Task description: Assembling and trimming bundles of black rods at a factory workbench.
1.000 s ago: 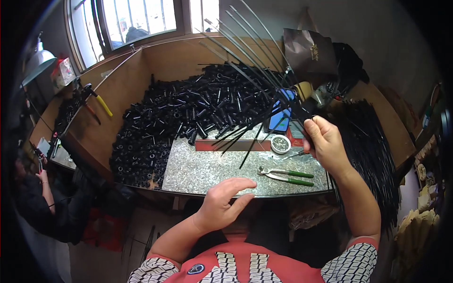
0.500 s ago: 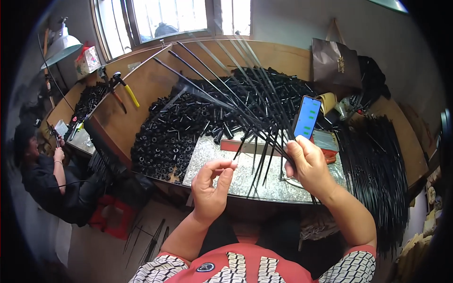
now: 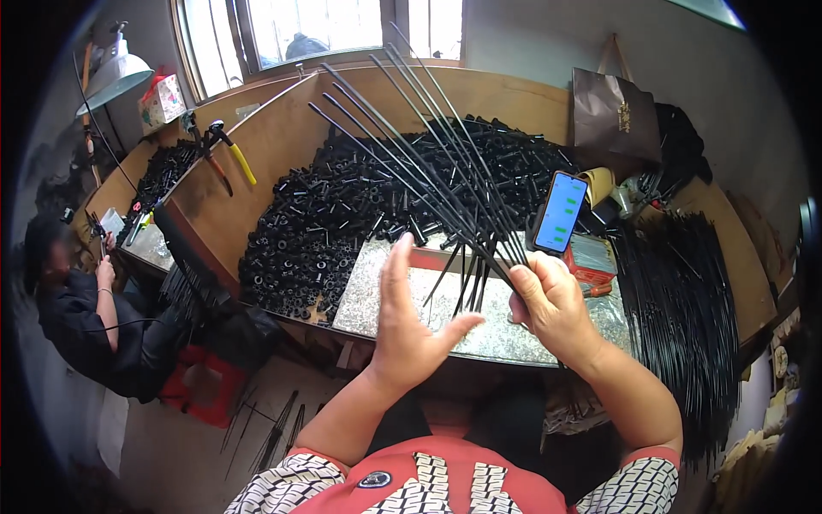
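My right hand (image 3: 556, 304) is closed round a bunch of thin black rods (image 3: 437, 193). They fan out up and to the left, their far ends spread apart over the bench, and their lower ends cross just below my grip. To the left, my left hand (image 3: 409, 330) is open, thumb and fingers wide apart, near the lower ends of the rods. Nothing shows in its palm. Beneath both hands lies a speckled light work surface (image 3: 368, 295) with a red-edged block (image 3: 419, 259) on it.
Behind is a big heap of small black parts (image 3: 300, 231) within wooden walls. A lit phone (image 3: 559, 212) stands beyond my right hand. Many black rods (image 3: 685, 317) lie at the right. Pliers (image 3: 231, 152) hang on the left partition. A co-worker (image 3: 94, 308) sits at far left.
My left hand has gone from a near pinch to wide open and shifted slightly right. The rods, blurred before, now show sharply, still in my right hand.
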Demonstrator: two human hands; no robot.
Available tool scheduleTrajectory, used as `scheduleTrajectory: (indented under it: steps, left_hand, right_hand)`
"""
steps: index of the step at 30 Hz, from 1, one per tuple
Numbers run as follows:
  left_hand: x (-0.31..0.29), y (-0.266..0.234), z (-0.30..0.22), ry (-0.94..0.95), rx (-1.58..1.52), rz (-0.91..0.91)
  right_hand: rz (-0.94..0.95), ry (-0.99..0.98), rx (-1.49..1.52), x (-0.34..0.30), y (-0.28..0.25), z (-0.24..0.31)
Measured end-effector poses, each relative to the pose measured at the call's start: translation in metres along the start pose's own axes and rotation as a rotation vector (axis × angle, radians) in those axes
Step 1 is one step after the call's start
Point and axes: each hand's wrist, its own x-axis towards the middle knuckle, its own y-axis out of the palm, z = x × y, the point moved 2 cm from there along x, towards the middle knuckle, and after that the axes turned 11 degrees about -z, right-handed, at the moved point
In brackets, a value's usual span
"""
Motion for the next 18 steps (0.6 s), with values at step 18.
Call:
scheduleTrajectory:
  steps: [18]
  left_hand:
    - [0.037, 0.011, 0.009, -0.202, -0.294, -0.183]
  right_hand:
    - [0.247, -0.008, -0.023, -0.047, 0.025, 0.006]
